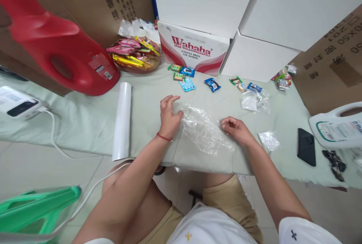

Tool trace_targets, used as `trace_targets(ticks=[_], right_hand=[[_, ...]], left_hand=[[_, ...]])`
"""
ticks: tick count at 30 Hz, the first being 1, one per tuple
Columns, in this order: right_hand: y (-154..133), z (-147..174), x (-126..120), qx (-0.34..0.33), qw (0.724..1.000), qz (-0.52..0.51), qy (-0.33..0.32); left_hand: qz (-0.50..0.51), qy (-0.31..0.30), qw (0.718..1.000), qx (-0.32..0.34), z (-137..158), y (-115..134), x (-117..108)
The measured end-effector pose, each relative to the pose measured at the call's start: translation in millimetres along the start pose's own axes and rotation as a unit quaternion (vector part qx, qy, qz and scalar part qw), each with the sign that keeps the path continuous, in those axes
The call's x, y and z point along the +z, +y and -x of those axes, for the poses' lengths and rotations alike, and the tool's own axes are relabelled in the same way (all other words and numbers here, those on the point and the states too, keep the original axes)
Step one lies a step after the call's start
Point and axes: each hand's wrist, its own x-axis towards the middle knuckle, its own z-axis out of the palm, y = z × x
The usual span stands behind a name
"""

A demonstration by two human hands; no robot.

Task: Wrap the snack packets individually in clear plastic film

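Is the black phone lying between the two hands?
No, a clear plastic bag lies between the left hand and the right hand, while the black phone is farther right, beside the white jug.

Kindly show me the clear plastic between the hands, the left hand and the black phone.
Clear plastic (205,134), head view: its crumpled middle.
Left hand (169,118), head view: middle of the hand.
Black phone (306,146), head view: middle of its dark face.
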Motion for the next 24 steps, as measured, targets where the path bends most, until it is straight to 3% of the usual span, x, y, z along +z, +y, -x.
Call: trace_targets(ticks=[3,5,7,9,12,14,18,24], right_hand=[[0,-10,10,-0.031,0.99,0.125,0.066],[-5,-18,17,-0.034,0.982,0.18,0.053],[-14,-21,24,-0.017,0.981,0.192,0.007],[-23,-19,31,-0.013,0.983,0.18,-0.022],[-34,-12,41,-0.05,0.988,0.146,-0.023],[-37,-9,44,-0.058,0.992,0.103,-0.036],[-31,-8,31,-0.003,0.999,0.039,-0.001],[-4,16,-13,0.071,0.982,-0.041,0.17]], left_hand=[[-0.087,0.115,0.988,0.056,6,2,4],[-0.084,0.142,0.983,0.077,14,8,5],[-0.064,0.1,0.985,0.126,25,18,5],[-0.067,0.006,0.974,0.217,38,28,6],[-0.1,-0.174,0.916,0.347,55,38,10],[-0.106,-0.257,0.888,0.367,63,39,15],[-0.081,-0.28,0.901,0.322,61,34,16],[-0.072,-0.243,0.917,0.308,49,32,-11]])
